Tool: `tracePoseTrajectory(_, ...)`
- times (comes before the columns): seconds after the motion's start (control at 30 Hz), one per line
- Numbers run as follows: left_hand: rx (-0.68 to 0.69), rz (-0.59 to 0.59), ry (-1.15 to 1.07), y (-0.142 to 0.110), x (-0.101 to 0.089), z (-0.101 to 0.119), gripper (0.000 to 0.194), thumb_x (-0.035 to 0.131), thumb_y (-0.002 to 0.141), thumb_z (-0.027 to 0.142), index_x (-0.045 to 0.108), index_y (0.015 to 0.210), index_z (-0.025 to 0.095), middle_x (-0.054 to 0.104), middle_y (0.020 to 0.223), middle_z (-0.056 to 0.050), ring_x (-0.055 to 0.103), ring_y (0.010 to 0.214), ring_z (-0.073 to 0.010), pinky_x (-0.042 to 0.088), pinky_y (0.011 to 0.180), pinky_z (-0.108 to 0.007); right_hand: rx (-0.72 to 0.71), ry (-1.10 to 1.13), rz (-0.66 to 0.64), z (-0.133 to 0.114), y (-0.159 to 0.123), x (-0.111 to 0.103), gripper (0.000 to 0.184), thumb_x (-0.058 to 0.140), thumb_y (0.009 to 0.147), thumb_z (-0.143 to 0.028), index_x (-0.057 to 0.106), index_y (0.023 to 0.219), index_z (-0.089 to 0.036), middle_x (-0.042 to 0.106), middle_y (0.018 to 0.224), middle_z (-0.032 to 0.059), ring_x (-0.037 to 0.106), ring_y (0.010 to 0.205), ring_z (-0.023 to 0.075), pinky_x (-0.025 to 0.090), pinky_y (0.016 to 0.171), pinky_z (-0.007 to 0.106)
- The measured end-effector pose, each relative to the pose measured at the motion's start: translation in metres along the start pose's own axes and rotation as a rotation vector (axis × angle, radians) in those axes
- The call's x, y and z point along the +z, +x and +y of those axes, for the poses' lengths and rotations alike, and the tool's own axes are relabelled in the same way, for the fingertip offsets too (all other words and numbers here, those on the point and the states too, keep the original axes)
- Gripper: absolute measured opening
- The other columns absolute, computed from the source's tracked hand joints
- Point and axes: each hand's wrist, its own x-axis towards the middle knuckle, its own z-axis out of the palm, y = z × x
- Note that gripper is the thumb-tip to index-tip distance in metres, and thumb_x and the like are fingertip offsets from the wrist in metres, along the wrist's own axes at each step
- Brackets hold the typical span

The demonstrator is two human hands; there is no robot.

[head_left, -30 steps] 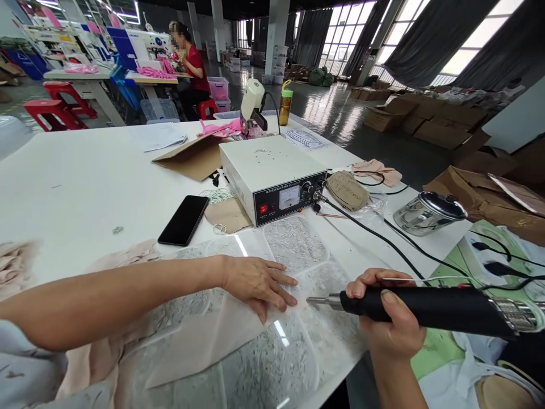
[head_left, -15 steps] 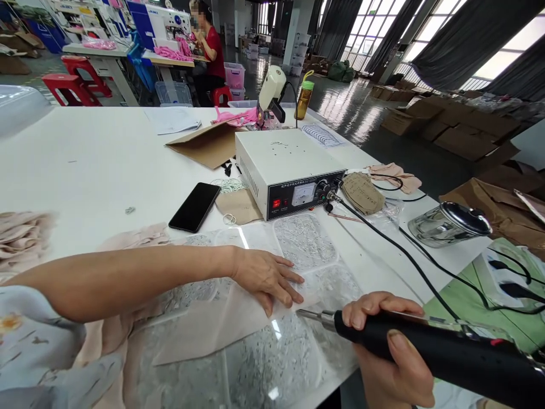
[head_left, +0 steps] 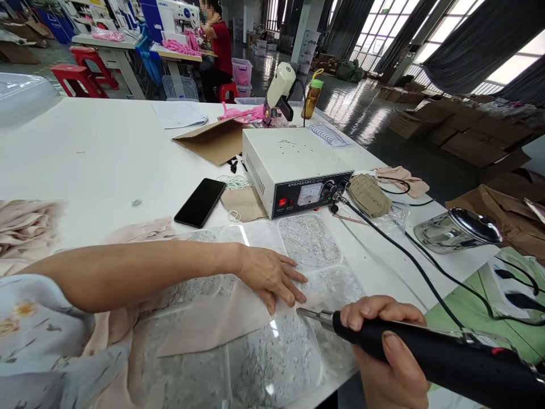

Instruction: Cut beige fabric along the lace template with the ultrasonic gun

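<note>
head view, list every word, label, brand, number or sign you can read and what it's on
"JUKI", as best I can tell: sewing machine
White box: Chinese line across its front, too small to read surely
Meter and switch labels: too small
Brown card: handwriting, too blurred

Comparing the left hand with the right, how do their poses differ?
The left hand lies spread on the pale fabric piece, while the right hand curls round the black handheld tool. The left hand shows its back; the right hand shows its thumb against the tool's near side. Both are bare.
</note>
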Motion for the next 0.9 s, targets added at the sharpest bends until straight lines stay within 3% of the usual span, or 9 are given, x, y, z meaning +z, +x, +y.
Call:
tracePoseTrajectory(0.17,-0.008,0.077,-0.087,0.0,0.002,0.0,0.02,0.082,0.073,0.02,0.071,0.082,0.034,0.064,0.124,0.011,0.045,0.133,-0.0199,0.026,0.117,-0.032,0.023,-0.009,0.025,0.0,-0.001,0.002,0.01,0.063,0.08,-0.026,0.056,0.085,-0.021,0.056,0.073,-0.0022,0.055,0.053,0.0117,0.051,0.049,0.03)
tracePoseTrajectory(0.43,-0.067,-0.013,-0.076,0.003,-0.004,0.005,0.02,0.083,0.071,0.021,0.072,0.08,0.035,0.063,0.125,0.013,0.043,0.135,-0.0196,0.027,0.117,-0.032,0.05,-0.011,0.066,-0.003,-0.005,0.01,0.013,0.063,0.078,-0.029,0.056,0.085,-0.021,0.053,0.072,-0.0026,0.053,0.049,0.0107,0.048,0.046,0.029)
tracePoseTrajectory(0.67,0.086,0.058,0.101,-0.001,0.003,0.0,0.018,0.081,0.074,0.027,0.07,0.088,0.031,0.063,0.128,0.005,0.049,0.131,-0.0243,0.03,0.115,-0.035,0.057,-0.007,0.025,0.002,-0.007,0.011,0.012,0.062,0.079,-0.027,0.055,0.084,-0.021,0.054,0.074,-0.0027,0.054,0.052,0.0113,0.049,0.048,0.03)
tracePoseTrajectory(0.9,0.013,-0.04,0.038,0.0,-0.002,0.003,0.012,0.076,0.079,0.026,0.068,0.087,0.03,0.06,0.132,0.006,0.041,0.136,-0.0228,0.021,0.118,-0.032,0.041,-0.019,-0.005,-0.002,-0.007,0.015,0.011,0.062,0.08,-0.026,0.055,0.084,-0.02,0.055,0.073,-0.0029,0.055,0.053,0.0116,0.05,0.049,0.03)
